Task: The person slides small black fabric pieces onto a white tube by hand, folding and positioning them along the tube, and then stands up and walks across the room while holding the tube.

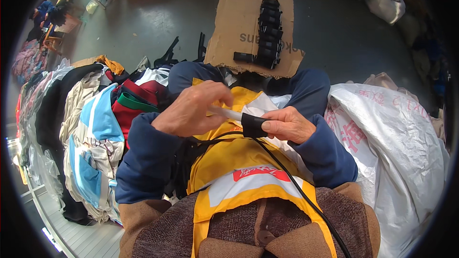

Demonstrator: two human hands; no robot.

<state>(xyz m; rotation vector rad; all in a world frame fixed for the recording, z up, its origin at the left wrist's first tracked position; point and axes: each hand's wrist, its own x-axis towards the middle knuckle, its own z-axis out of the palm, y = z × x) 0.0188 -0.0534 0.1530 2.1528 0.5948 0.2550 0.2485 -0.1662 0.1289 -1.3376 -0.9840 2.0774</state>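
The right hand (289, 125) pinches a small black fabric piece (253, 125): the thumb presses on its upper face and the other fingers are bent beneath. The piece is in front of the wearer, above the yellow apron (205, 165). A whitish strip (225, 112) extends from its upper left side to the left hand (198, 107). The fingers of the left hand are curled at the strip's end; blur prevents telling whether they pinch it.

Ahead of the wearer's knees is a brown cardboard sheet (234, 14). An overlapping row of black pieces (270, 33) runs on it, right of centre, from near the far edge to near the near edge. At the near end, one piece projects toward the left edge.

A thin black cord (291, 181) crosses the apron. Piled garments (103, 114), including light-blue and white ones, occupy the left side; a white sack (387, 134) occupies the right.
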